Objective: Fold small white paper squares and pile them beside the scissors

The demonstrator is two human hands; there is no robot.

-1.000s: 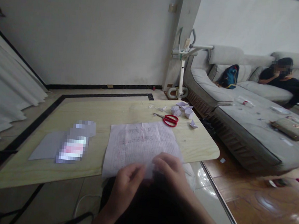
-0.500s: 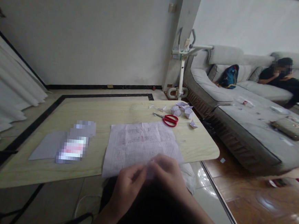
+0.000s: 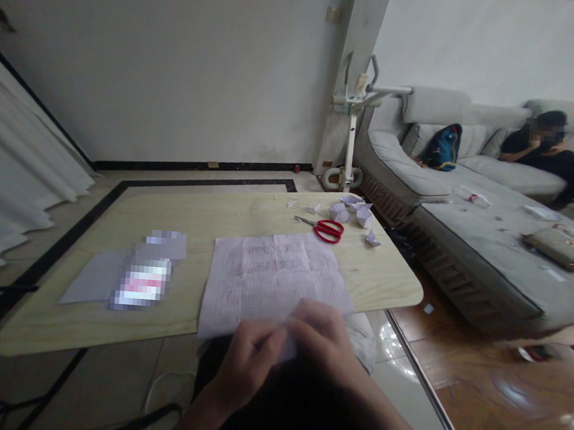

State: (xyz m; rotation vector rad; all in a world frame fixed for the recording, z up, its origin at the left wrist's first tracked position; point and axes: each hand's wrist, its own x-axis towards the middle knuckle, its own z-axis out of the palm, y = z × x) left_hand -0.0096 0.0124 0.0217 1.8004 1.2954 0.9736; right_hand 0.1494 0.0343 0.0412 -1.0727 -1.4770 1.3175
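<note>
"White small piece of thin paper (image 3: pixel 287 353): how will it handle?"

"Light, soft, easily creased, I judge; take it by its edges. The fingers of the left hand (image 3: pixel 252 358) and right hand (image 3: pixel 322 336) pinch it, blurred, just beyond the near edge of the pale wooden round-cornered tabletop (image 3: pixel 386 279)."

"What differs?"

"A second ago a gap parts the hands; now they meet."

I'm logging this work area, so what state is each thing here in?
Left hand: closed on small paper
Right hand: closed on small paper
Small paper: held between the hands; folds too blurred to tell
Printed sheet: spread open, creased
Scissors: lying flat, unheld; blade gap unclear
Folded papers: folded into shapes
Backpack: upright; closure unclear
</note>
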